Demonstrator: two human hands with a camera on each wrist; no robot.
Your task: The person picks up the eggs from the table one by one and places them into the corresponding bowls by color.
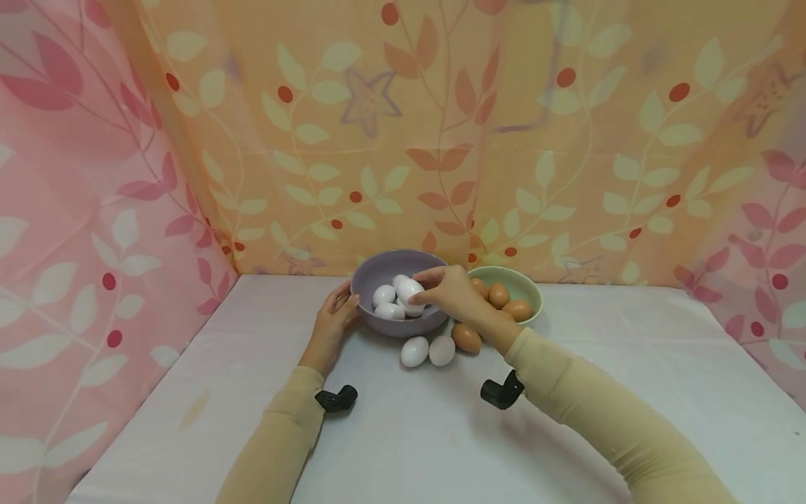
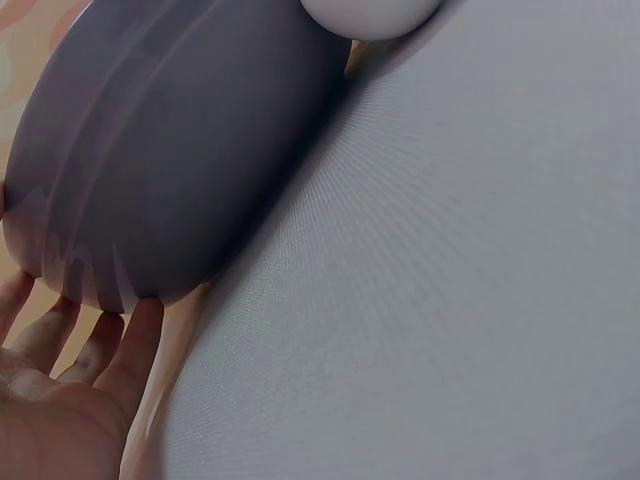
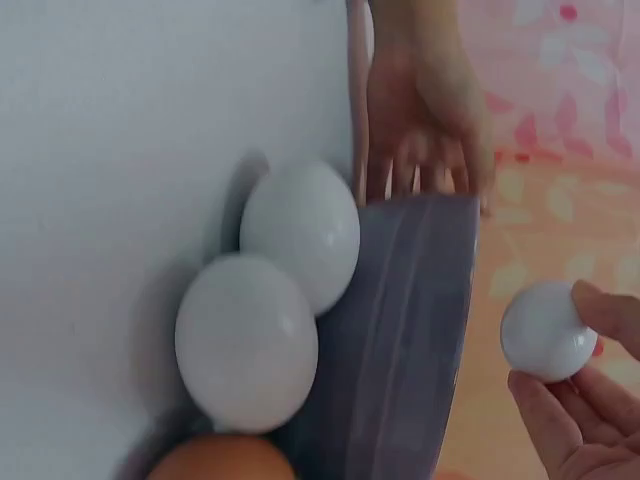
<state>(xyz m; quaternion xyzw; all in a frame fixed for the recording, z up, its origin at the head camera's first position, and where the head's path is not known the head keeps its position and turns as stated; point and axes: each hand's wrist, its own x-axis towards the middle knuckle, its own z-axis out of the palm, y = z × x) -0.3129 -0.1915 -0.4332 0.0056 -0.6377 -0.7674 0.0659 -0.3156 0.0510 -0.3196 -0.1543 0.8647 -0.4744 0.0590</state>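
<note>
My right hand point(image 1: 458, 292) pinches a white egg point(image 1: 411, 290) between thumb and fingers, over the purple bowl point(image 1: 393, 328). The right wrist view shows this egg point(image 3: 546, 332) held beyond the bowl's rim. Several white eggs point(image 1: 384, 296) lie inside the bowl, partly hidden by the held one. At the bowl's left side, my left hand point(image 1: 335, 318) rests with fairly straight fingers against the outer wall, the thumb near the rim. In the left wrist view its fingertips point(image 2: 145, 310) touch the purple wall.
Two pale eggs, a white egg point(image 1: 414, 351) and a greyish egg point(image 1: 442, 351), lie before the bowl beside a brown egg point(image 1: 467, 338). A green bowl point(image 1: 534, 288) holding several brown eggs point(image 1: 499, 295) stands to the right, partly behind my right hand. Patterned curtains point(image 1: 371, 175) surround the white table point(image 1: 390, 434).
</note>
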